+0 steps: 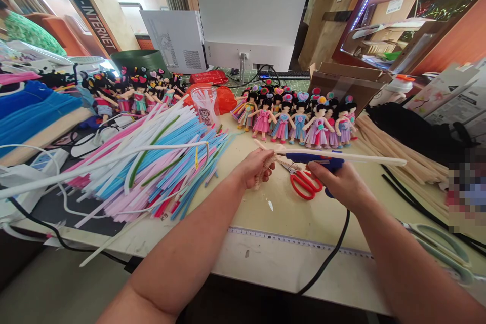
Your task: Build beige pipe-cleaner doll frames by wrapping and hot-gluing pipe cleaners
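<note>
My left hand (pixel 258 167) is closed on a beige coiled pipe-cleaner piece (pixel 259 178), near the middle of the table. Wrapped round a blue glue gun (pixel 317 159) is my right hand (pixel 339 182). The gun points left and its nozzle end meets the beige piece at my left fingers. A long pale stick (pixel 372 158) runs along the gun and sticks out to the right. Red-handled scissors (pixel 304 185) lie on the table between my hands, their blades partly behind the beige piece.
Pipe cleaners (pixel 152 162) are heaped at the left. Small dolls (pixel 299 116) stand behind my hands. A ruler strip (pixel 288 239) lines the front edge. Green-handled scissors (pixel 442 248) lie right. The gun's black cable (pixel 330 258) hangs over the edge.
</note>
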Tool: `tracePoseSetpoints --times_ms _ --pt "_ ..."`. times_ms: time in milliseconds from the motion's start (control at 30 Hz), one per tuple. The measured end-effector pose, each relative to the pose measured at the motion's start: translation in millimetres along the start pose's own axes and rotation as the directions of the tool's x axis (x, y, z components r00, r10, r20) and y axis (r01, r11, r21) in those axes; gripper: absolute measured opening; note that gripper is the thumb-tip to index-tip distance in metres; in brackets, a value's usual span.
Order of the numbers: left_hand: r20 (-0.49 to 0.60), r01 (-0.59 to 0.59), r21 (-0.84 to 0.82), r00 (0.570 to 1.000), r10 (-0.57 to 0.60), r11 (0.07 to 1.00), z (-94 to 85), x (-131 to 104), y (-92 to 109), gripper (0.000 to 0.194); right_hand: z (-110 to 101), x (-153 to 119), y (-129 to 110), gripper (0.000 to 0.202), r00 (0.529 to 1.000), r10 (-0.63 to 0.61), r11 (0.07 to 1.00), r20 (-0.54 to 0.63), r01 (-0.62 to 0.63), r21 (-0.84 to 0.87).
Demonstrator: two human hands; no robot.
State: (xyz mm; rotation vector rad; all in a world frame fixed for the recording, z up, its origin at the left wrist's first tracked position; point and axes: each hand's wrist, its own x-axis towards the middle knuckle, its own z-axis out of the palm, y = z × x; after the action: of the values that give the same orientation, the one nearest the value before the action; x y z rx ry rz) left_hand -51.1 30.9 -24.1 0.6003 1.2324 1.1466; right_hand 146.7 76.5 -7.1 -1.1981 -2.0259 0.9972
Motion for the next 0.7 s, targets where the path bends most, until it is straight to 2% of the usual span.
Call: tracePoseSetpoints --times_ms 167,300,400,567,700 --pt "0.007 -0.018 -0.002 1.0 0.018 1.0 -0.6 0 -1 0.014 0 0 0 0.037 0.999 -0.034 0.999 -0.015 0.034 -0.003" --pt "0.009 -0.004 -0.02 1.0 0.004 1.0 -1.8 1 -1 0.016 0 0 2 0.035 0.997 0.044 0.999 -0.066 -0.042 0.023" --pt "0.021 0.024 -0.043 1.0 -0.023 0.999 -3.3 3 0 0.018 -3 1 6 0.036 0.991 0.099 0.99 -0.094 -0.088 0.108" --pt "0.116 0.104 -0.149 0.989 -0.087 0.983 -5.2 2 5 0.028 -13 6 15 0.037 0.986 0.152 0.942 -0.068 -0.124 0.312" --pt "0.2 0.146 -0.222 0.975 -0.102 0.964 -5.5 -3 8 0.035 -18 8 18 0.04 0.988 0.145 0.918 -0.056 -0.113 0.38"
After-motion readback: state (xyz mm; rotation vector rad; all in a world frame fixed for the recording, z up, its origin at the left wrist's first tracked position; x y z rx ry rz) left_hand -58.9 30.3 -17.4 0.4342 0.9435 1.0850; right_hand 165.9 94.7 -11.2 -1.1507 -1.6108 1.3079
